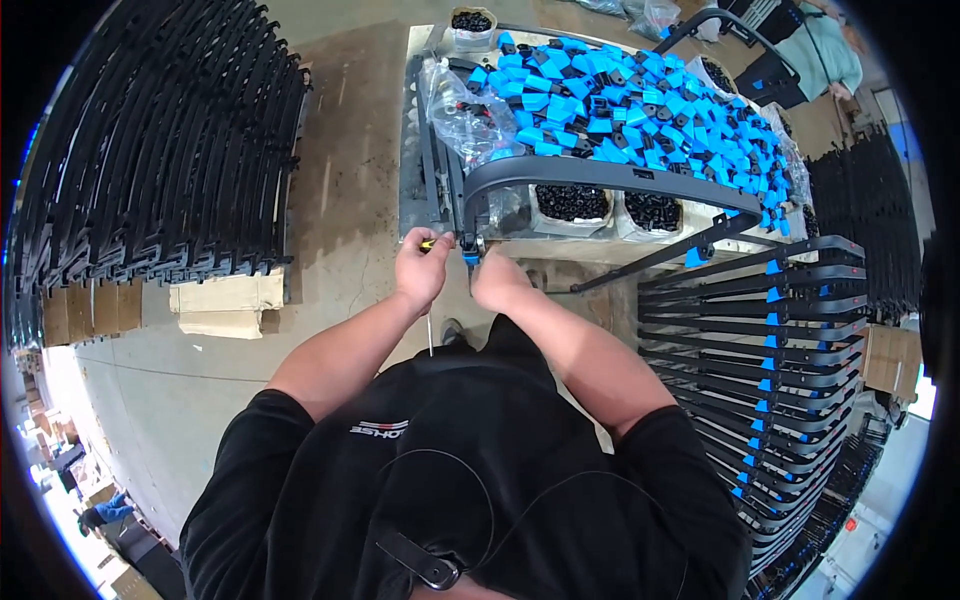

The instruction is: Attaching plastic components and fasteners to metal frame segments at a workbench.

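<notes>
Far to my left the tall stack of bare black frames (170,150) leans on the floor, well apart from me, with folded cardboard (225,300) at its foot. Closer in, my left hand (420,268) is closed around a small tool with a yellow handle (428,244), its tip aimed at the near corner of the curved black frame (600,175) lying across the worktable (412,130). A little blue clip (470,258) sits at that corner, right between my hands, and my right hand (500,282) is closed over the frame's end just beside it, steadying it; what my fingertips are pinching underneath I cannot tell. Beyond the frame is a clear plastic bag (460,115), then the big heap of blue clips (640,100) covering the table, with open bags of small black fasteners (572,203) along the near edge. To my right stands the stack of finished frames (760,350), each with its blue clips on. The risks, as I judge them: the tool could slip off the fastener and jab my right hand, since the two are almost touching; the long frame could pivot off the table edge if my right hand loosens; and a clip seated crooked could crack under pressure.
</notes>
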Motion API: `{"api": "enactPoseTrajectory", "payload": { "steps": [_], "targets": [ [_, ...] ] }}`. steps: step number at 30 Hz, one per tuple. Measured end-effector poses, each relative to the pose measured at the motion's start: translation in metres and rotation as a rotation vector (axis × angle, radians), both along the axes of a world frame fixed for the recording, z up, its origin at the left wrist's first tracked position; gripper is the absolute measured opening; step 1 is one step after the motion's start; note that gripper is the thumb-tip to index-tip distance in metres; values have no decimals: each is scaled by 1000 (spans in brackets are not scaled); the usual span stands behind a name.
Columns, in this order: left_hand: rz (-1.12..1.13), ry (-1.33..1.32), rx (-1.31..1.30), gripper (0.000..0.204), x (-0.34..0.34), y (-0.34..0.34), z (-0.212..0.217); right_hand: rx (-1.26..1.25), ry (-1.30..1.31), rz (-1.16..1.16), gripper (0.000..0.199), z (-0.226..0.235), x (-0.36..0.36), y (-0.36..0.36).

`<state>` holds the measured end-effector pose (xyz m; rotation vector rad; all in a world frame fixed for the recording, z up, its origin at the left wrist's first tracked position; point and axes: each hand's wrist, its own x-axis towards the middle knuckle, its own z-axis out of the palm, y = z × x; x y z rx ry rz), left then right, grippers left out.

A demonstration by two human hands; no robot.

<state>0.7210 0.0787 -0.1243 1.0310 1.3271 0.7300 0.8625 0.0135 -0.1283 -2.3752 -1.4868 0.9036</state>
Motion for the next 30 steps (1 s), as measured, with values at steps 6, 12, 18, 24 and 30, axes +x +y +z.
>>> {"api": "enactPoseTrajectory", "payload": {
  "steps": [6,12,18,24,30],
  "targets": [
    [-24,69,48,16,4,-2,7,-475,1065,-330,35,69,25,7],
    [-50,107,94,18,6,1,8,-237,239,114,37,28,5,7],
    [-27,130,200,18,5,-2,6,-416,815,-184,37,71,12,7],
    [29,96,203,21,4,-5,5,-337,438,9,41,57,1,7],
    [-1,143,239,24,7,3,-2,-201,498,80,39,19,10,2]
  ]
}}
